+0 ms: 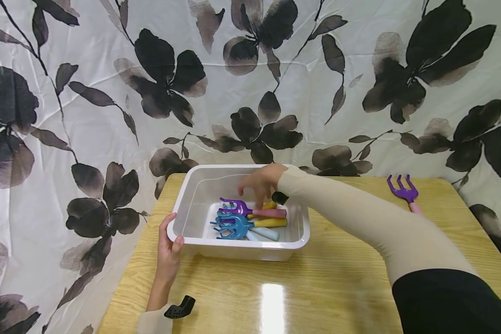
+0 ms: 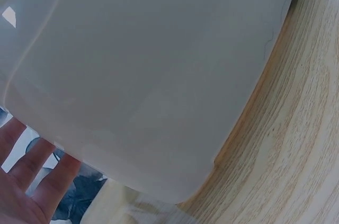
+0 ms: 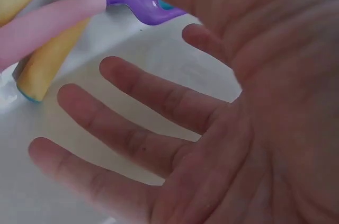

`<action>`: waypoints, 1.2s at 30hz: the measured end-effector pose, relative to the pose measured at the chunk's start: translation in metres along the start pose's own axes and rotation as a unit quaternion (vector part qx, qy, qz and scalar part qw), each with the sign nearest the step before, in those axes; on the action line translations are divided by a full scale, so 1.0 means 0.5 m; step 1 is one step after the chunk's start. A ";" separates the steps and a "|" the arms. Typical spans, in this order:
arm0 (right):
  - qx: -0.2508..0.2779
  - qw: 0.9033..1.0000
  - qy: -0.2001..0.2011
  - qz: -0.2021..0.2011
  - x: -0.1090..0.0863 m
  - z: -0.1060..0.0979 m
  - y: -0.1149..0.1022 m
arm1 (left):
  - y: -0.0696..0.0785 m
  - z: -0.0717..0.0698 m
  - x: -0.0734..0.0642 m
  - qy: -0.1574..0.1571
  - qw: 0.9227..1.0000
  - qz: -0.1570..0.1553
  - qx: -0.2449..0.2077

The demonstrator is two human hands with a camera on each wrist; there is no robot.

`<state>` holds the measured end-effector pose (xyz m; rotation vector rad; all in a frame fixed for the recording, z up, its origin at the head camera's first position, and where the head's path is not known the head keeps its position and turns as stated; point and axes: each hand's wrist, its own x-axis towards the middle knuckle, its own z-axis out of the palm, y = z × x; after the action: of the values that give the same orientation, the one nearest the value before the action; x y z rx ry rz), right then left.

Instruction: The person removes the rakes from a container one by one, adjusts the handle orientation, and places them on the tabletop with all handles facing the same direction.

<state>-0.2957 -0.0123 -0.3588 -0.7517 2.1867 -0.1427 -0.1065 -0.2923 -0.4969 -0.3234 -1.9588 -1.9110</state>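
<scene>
A white plastic bin (image 1: 238, 242) stands on the table, holding several small hand rakes. My left hand (image 1: 168, 255) grips its front left corner, thumb over the rim and fingers along the outside. Inside lie a purple hand rake (image 1: 271, 213) with a pink handle and a blue hand rake (image 1: 238, 226) with a yellow handle. Pale blue handles (image 1: 265, 233) show beneath them. My right hand (image 1: 260, 183) reaches over the bin's back right part. In the right wrist view its fingers (image 3: 127, 139) are spread, holding nothing, beside the pink and yellow handles.
Another purple hand rake (image 1: 404, 190) with a pink handle lies at the table's back right, its handle partly hidden by my right arm. Behind the wooden table (image 1: 334, 287) hangs a white curtain (image 1: 338, 125) printed with dark flowers.
</scene>
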 end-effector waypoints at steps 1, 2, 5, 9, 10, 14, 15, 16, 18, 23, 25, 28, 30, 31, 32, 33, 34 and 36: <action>-0.009 1.000 0.001 -0.003 0.005 0.003 -0.002 | 0.000 -0.001 0.000 0.000 1.000 -0.001 0.000; -0.017 1.000 0.003 -0.006 0.010 0.005 -0.004 | 0.000 -0.001 -0.001 -0.001 1.000 0.000 0.001; -0.026 1.000 0.001 -0.010 0.021 0.015 -0.008 | 0.000 -0.003 0.001 -0.006 1.000 0.004 -0.001; -0.027 0.999 0.000 -0.020 0.028 0.028 -0.013 | 0.002 -0.005 0.007 -0.007 1.000 0.011 0.001; -0.026 0.999 0.000 -0.026 0.030 0.030 -0.014 | 0.002 -0.005 0.009 -0.006 1.000 0.012 0.003; -0.030 0.998 -0.006 -0.049 0.034 0.038 -0.021 | 0.000 -0.007 0.012 -0.008 1.000 0.012 0.005; -0.030 0.998 -0.010 -0.049 0.035 0.040 -0.022 | -0.002 -0.007 0.012 -0.010 1.000 0.012 0.003; -0.029 0.998 -0.017 -0.048 0.036 0.043 -0.023 | -0.003 -0.007 0.013 -0.011 1.000 0.012 0.002; -0.031 0.998 -0.028 -0.042 0.041 0.049 -0.024 | -0.005 -0.006 0.012 -0.014 1.000 0.013 -0.001; -0.075 0.995 -0.058 -0.026 0.061 0.063 -0.018 | -0.007 -0.007 0.010 -0.010 1.000 0.010 0.002; -0.091 0.993 -0.069 -0.021 0.069 0.065 -0.014 | -0.006 -0.008 0.010 -0.008 1.000 0.006 0.006; -0.101 0.991 -0.080 -0.022 0.079 0.067 -0.008 | -0.005 -0.008 0.010 -0.006 1.000 0.003 0.009; -0.107 0.990 -0.084 -0.023 0.083 0.068 -0.004 | -0.005 -0.007 0.010 -0.006 1.000 0.003 0.006; -0.110 0.990 -0.085 -0.025 0.085 0.069 -0.003 | -0.005 -0.006 0.010 -0.006 1.000 0.004 0.005; -0.111 0.990 -0.086 -0.027 0.087 0.070 -0.002 | -0.006 -0.006 0.010 -0.007 1.000 0.004 0.002; -0.109 0.990 -0.088 -0.029 0.087 0.070 -0.001 | -0.006 -0.006 0.010 -0.007 1.000 0.005 0.000; -0.105 0.990 -0.088 -0.030 0.088 0.071 0.000 | -0.007 -0.006 0.010 -0.009 1.000 0.007 -0.002; -0.088 0.992 -0.088 -0.030 0.088 0.073 0.002 | -0.008 -0.007 0.011 -0.011 1.000 0.012 -0.007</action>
<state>-0.2915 -0.0306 -0.4128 -0.8956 2.0278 0.0845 -0.1125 -0.2965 -0.4981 -0.3715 -1.9469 -1.9146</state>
